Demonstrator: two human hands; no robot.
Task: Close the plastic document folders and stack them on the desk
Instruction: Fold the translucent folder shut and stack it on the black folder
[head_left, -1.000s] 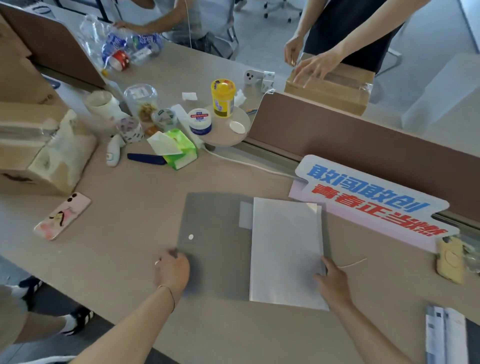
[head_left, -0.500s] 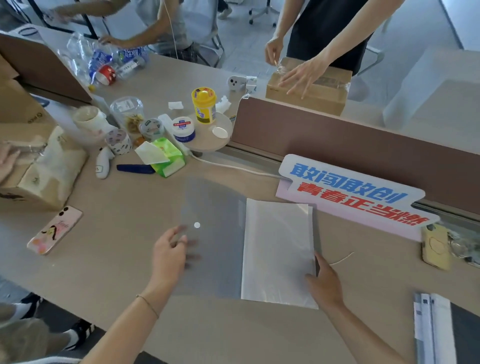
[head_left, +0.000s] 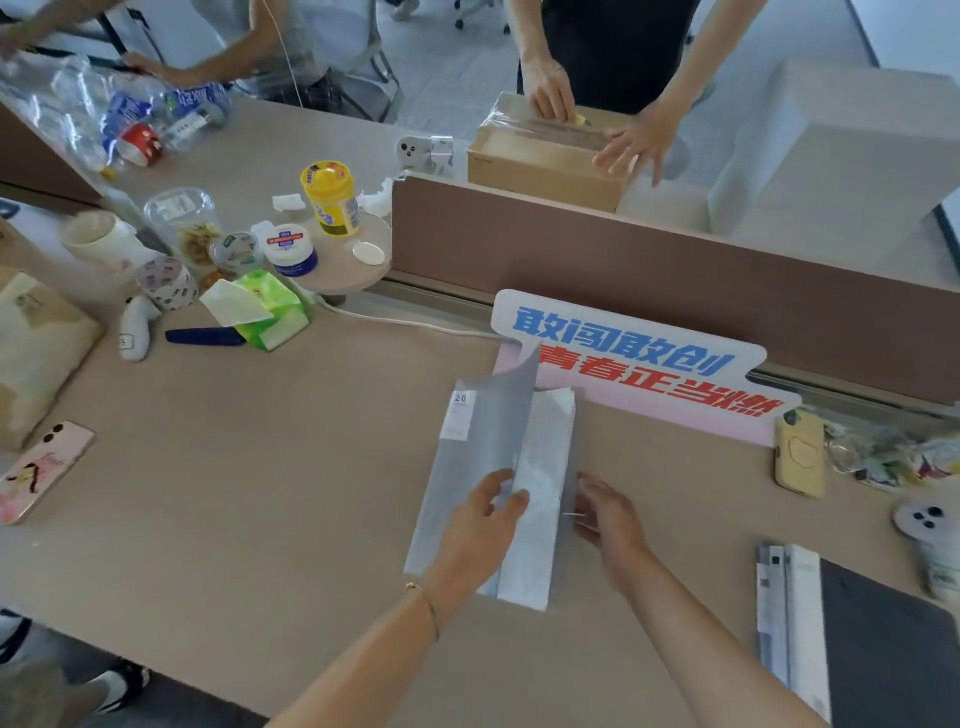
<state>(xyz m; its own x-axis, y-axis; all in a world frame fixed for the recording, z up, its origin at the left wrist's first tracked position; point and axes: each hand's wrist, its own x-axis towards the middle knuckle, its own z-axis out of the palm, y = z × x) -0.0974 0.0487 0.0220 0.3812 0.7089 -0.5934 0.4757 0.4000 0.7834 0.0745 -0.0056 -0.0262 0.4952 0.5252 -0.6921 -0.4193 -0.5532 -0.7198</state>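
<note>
A grey plastic document folder (head_left: 467, 467) lies in the middle of the desk, its left cover lifted and swung over the white inner sleeves (head_left: 540, 478). My left hand (head_left: 480, 525) grips the raised cover near its lower edge. My right hand (head_left: 608, 519) rests on the folder's right edge, fingers pressing down. A white label marked 20 (head_left: 458, 415) shows on the cover. More folders (head_left: 852, 634), one dark with white spines beside it, lie at the lower right.
A blue and red slogan sign (head_left: 639, 358) lies behind the folder against the brown divider (head_left: 675, 270). A yellow phone (head_left: 800, 452) sits at the right, a pink phone (head_left: 41, 467) at the left. Jars, cups and a tissue pack (head_left: 260, 312) crowd the back left. Other people work beyond.
My left hand lifted the grey cover from flat on the desk and swung it rightward over the white sleeves. My right hand stayed on the right edge.
</note>
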